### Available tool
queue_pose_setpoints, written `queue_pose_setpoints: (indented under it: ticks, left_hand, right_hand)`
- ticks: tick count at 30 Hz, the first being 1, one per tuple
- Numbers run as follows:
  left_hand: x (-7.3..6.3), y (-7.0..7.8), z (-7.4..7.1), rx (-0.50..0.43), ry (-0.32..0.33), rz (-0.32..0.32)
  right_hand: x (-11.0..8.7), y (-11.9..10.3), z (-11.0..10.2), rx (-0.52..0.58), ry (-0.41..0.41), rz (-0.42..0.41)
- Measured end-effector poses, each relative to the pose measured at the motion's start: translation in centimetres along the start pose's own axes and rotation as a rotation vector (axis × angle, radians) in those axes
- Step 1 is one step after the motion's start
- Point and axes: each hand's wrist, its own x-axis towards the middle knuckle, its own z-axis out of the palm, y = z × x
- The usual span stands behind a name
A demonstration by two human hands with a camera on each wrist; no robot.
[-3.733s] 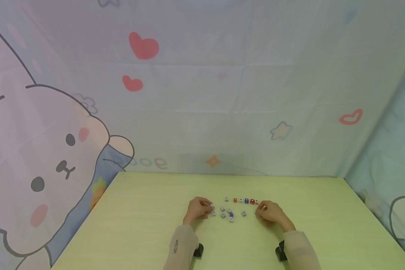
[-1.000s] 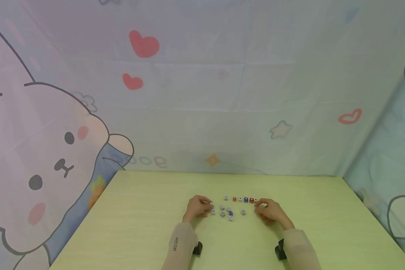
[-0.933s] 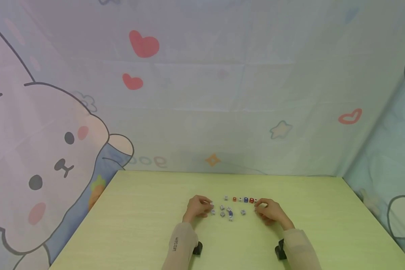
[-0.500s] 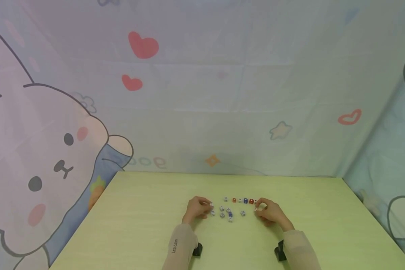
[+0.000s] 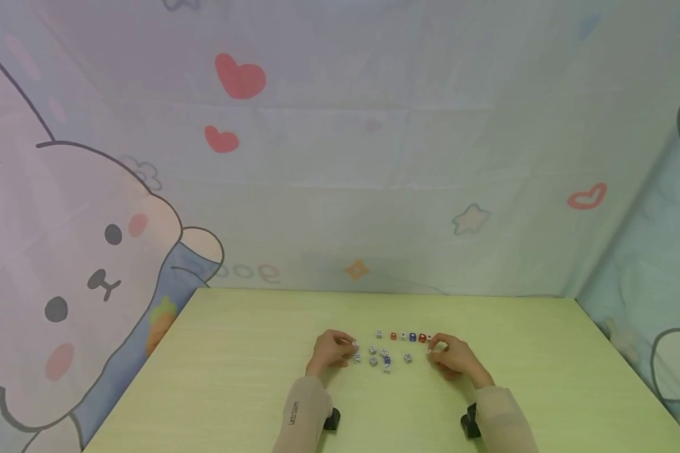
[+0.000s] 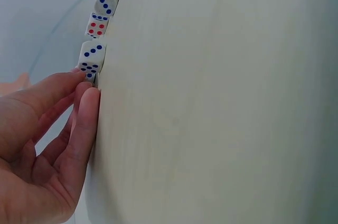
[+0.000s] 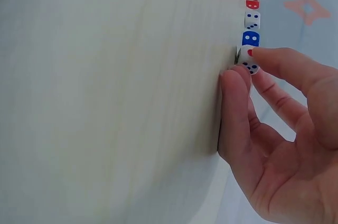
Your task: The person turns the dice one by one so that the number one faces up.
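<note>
My left hand [image 5: 330, 348] pinches a small white die [image 6: 90, 77] between thumb and fingertips at the left end of a scatter of dice. Just in front of that hand lies another white die [image 5: 357, 358]. On the right, my right hand [image 5: 454, 355] pinches a white die [image 7: 246, 55] with a red pip by its fingertips. Behind it a row runs leftward: a red die [image 5: 422, 338], a blue die [image 5: 412, 337], a white die [image 5: 403, 336], an orange-red die [image 5: 393, 336] and a white die [image 5: 379, 334]. The right fingertips partly cover the row's end.
Between the hands lie several white dice [image 5: 373, 350], a blue die [image 5: 387, 360] close against a white one, and a lone white die [image 5: 408, 358]. The pale yellow table [image 5: 249, 352] meets a patterned cloth backdrop [image 5: 340, 207] at its far edge.
Both hands stay in nearly the same spots. The right fingertips have shifted slightly on their die, and the head view has moved a little; the other dice keep their layout.
</note>
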Motion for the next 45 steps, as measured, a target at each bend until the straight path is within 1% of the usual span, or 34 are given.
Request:
queue_pose_setpoints:
  ticks: [7, 11, 14, 18, 19, 22, 25, 26, 29, 34, 36, 39, 45]
  left_hand:
    - [0.0, -0.1, 0.0, -0.018, -0.011, -0.016]
    - [0.0, -0.1, 0.0, -0.012, -0.009, -0.012]
    - [0.1, -0.1, 0.0, -0.022, -0.009, -0.022]
    - [0.2, -0.4, 0.0, -0.037, -0.01, -0.006]
    - [0.2, -0.5, -0.1, -0.042, -0.014, 0.022]
    - [0.2, -0.4, -0.2, -0.034, -0.017, 0.038]
    - [0.0, -0.2, -0.2, -0.039, -0.02, 0.023]
    - [-0.1, 0.0, -0.1, -0.034, -0.016, -0.004]
    - [-0.2, 0.2, 0.0, -0.026, -0.011, -0.014]
    - [-0.1, 0.0, 0.0, -0.028, -0.016, -0.011]
    - [0.0, -0.3, 0.0, -0.032, -0.022, -0.006]
    - [0.2, -0.6, 0.0, -0.038, -0.026, -0.011]
    - [0.2, -0.3, 0.0, -0.041, -0.016, -0.01]
  right_hand:
    - [0.1, 0.0, -0.1, 0.014, -0.02, -0.011]
    - [0.1, 0.0, -0.1, 0.006, -0.015, -0.012]
    - [0.0, 0.0, -0.1, -0.001, -0.007, -0.012]
    - [0.0, -0.1, 0.0, -0.007, 0.003, -0.017]
    - [0.0, -0.1, 0.0, -0.009, 0.004, -0.019]
    - [0.2, -0.1, 0.0, -0.02, 0.004, -0.022]
    - [0.5, -0.2, 0.0, -0.042, 0.01, -0.033]
    - [0.7, -0.3, 0.0, -0.048, 0.01, -0.041]
    - [1.2, -0.9, 0.1, -0.054, 0.011, -0.073]
    - [2.3, -2.8, 0.8, -0.012, -0.002, -0.102]
    - [2.6, -3.8, 1.2, -0.001, 0.009, -0.105]
    - [3.1, -4.8, 1.9, -0.011, 0.039, -0.121]
    - [3.9, -5.8, 3.7, -0.039, 0.08, -0.103]
